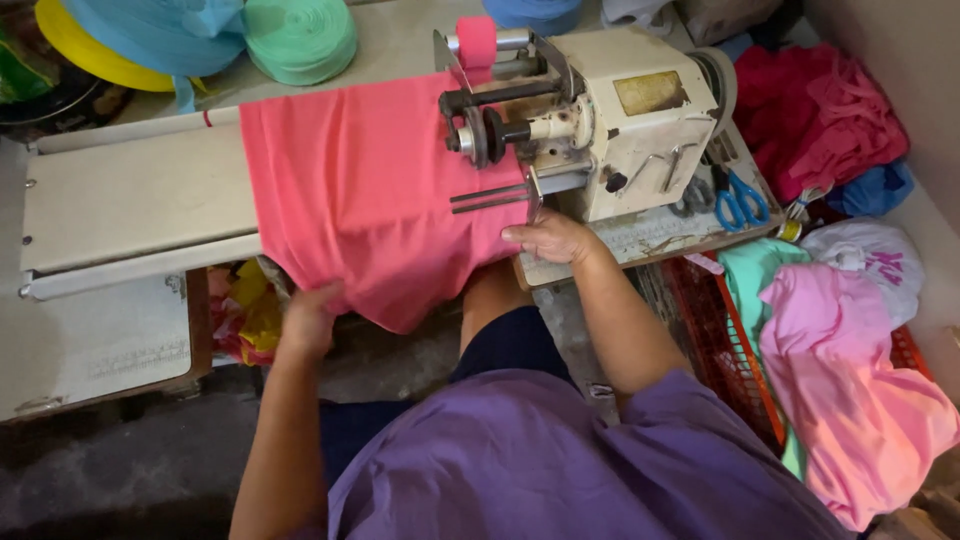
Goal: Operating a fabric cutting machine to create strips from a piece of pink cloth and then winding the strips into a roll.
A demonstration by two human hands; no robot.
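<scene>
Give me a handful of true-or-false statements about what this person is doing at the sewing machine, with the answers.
1. The right hand rests on the pink fabric beside the sewing machine. True.
2. The left hand holds a pair of scissors. False: it grips the hanging lower edge of the pink fabric; the blue-handled scissors lie on the machine table to the right.
3. The fabric is draped over the machine's flat extension arm. True.
4. The rolls of tape at the top left are all red. False: they are green, blue and yellow.
5. A heap of pink and white garments lies at the person's right. True.
</scene>
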